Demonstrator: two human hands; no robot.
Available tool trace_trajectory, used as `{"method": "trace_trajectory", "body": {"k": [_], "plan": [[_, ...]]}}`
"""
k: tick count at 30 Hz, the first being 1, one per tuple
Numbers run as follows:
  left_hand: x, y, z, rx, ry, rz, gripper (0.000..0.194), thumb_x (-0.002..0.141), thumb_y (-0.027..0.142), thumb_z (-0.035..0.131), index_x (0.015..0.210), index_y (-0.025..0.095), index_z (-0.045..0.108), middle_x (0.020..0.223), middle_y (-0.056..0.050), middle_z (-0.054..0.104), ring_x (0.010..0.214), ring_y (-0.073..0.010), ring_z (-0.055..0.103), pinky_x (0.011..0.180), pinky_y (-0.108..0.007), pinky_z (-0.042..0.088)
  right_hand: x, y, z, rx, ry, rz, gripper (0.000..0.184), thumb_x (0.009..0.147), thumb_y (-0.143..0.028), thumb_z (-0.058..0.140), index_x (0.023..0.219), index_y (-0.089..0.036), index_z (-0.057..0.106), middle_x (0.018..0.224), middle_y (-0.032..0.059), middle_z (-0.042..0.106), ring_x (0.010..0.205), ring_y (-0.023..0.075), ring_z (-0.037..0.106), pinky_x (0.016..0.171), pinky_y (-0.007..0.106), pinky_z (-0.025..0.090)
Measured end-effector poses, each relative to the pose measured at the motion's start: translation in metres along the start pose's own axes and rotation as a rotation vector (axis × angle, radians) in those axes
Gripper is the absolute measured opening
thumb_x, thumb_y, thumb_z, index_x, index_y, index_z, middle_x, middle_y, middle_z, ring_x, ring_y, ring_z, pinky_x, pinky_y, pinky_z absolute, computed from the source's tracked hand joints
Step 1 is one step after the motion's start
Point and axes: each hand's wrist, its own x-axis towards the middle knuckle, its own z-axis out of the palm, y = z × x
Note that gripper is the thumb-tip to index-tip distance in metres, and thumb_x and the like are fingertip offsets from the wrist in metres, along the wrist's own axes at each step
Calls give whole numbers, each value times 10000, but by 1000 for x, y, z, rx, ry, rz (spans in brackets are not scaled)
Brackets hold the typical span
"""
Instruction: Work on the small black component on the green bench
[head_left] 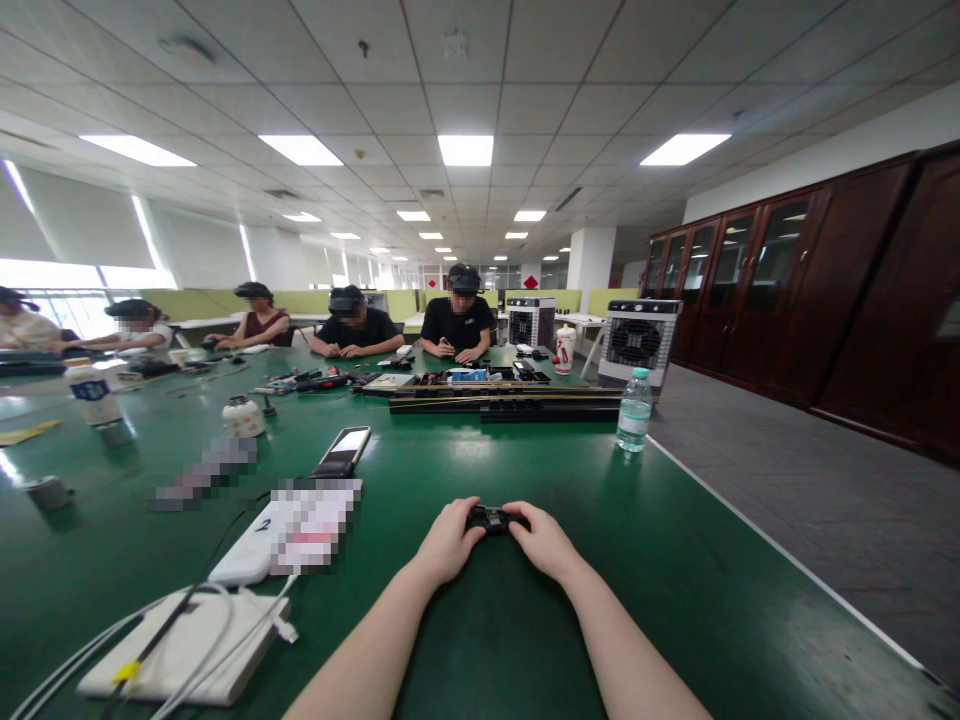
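Between my two hands is a small black device [492, 520] with a greyish patch on its top; its exact kind is too small to make out. My left hand [452, 541] grips its left end, thumb towards me and fingers on the far side. At the right end, my right hand [545, 540] holds it in the same way. The device is at or just above the green table [480, 465], and I cannot tell if it touches. The fingers cover both of its ends.
A water bottle [634, 412] stands to the right near the table edge. Black trays [517, 403] lie across the far side. Left are a white power bank [251, 540], a phone [343, 452], a white box [180, 640] with cables and a jar [243, 416]. Several people sit beyond.
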Motion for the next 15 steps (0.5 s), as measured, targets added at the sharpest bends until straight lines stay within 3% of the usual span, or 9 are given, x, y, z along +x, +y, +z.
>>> {"method": "trace_trajectory", "body": {"k": [15], "plan": [[-2, 0, -1, 42, -1, 69, 453, 744, 206, 541, 1191, 144, 503, 1163, -118, 551, 1086, -238, 497, 971, -365, 370, 0, 0, 1, -9, 13, -6, 317, 754, -190, 489, 1040, -188, 625, 1077, 66, 657, 1021, 203, 589, 944, 351, 417]]}}
